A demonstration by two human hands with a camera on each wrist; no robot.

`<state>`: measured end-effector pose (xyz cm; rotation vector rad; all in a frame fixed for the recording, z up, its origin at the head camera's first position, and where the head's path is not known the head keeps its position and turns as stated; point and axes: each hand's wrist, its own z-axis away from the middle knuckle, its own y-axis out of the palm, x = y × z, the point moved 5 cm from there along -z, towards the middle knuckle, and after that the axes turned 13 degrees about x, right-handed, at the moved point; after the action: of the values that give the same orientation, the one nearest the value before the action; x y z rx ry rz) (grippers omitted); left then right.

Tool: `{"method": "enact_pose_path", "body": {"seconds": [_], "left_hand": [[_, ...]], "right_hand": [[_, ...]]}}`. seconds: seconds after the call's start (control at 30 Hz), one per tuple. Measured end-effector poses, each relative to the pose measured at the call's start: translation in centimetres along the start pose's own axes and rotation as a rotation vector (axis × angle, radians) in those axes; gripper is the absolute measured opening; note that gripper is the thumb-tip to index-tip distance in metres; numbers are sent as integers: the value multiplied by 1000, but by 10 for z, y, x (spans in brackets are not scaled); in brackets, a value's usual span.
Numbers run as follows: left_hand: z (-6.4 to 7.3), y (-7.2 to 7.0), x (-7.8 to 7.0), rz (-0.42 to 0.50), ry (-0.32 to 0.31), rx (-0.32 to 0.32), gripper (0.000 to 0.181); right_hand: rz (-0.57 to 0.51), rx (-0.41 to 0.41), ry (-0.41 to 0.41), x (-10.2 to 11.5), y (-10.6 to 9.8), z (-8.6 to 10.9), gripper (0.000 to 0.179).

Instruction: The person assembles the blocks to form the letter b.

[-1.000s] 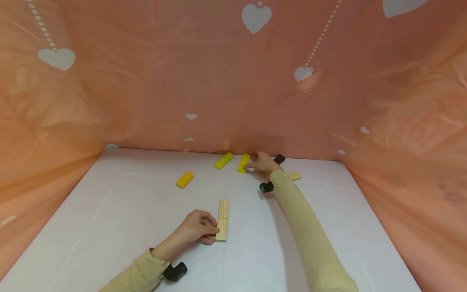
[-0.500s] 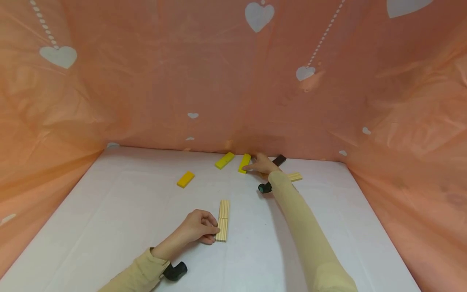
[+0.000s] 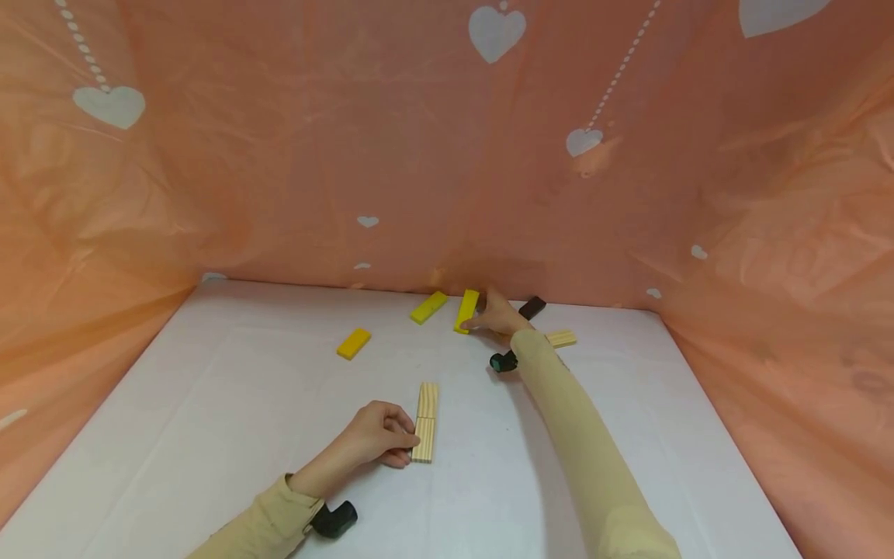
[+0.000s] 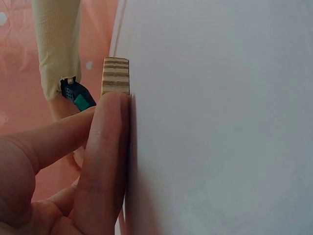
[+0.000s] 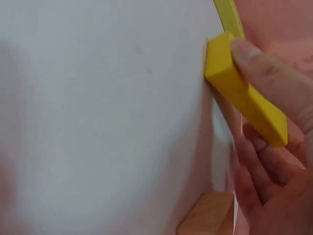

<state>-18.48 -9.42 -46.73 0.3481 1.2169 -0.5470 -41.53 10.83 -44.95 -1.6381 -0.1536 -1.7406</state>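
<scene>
Two plain wooden blocks lie end to end in the middle of the table in the head view, a near one point(image 3: 423, 441) and a far one point(image 3: 428, 400). My left hand point(image 3: 382, 435) holds the near block, its thumb over the left edge; the left wrist view shows a finger against the block's striped end point(image 4: 116, 76). Toward the back, my right hand point(image 3: 499, 312) pinches a yellow block point(image 3: 466, 309). In the right wrist view the thumb lies on this yellow block point(image 5: 249, 103), which is tilted with one end raised off the white surface.
A yellow-green block point(image 3: 428, 308) and an orange-yellow block point(image 3: 354, 343) lie to the left. Behind the right wrist are a dark brown block point(image 3: 533, 307) and a plain block point(image 3: 562, 338). A brown wooden block point(image 5: 208, 215) sits beneath the right hand. A pink curtain point(image 3: 419, 155) borders the table.
The yellow block under my right hand has gone from lying flat to tilted up, with the thumb and fingers now gripping it. My left hand stays at the near plain block.
</scene>
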Motion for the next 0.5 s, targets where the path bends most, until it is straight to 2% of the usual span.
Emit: {"method": "enact_pose_path", "body": {"seconds": [0.17, 0.27, 0.5], "left_hand": [[1, 1, 1, -13, 1, -15, 17], [2, 1, 2, -16, 7, -22, 17], [1, 1, 3, -10, 12, -22, 17]], "right_hand": [[-25, 9, 49, 2, 4, 6, 79], [-5, -3, 39, 5, 4, 9, 73], [-45, -17, 6, 11, 9, 19, 65]]}}
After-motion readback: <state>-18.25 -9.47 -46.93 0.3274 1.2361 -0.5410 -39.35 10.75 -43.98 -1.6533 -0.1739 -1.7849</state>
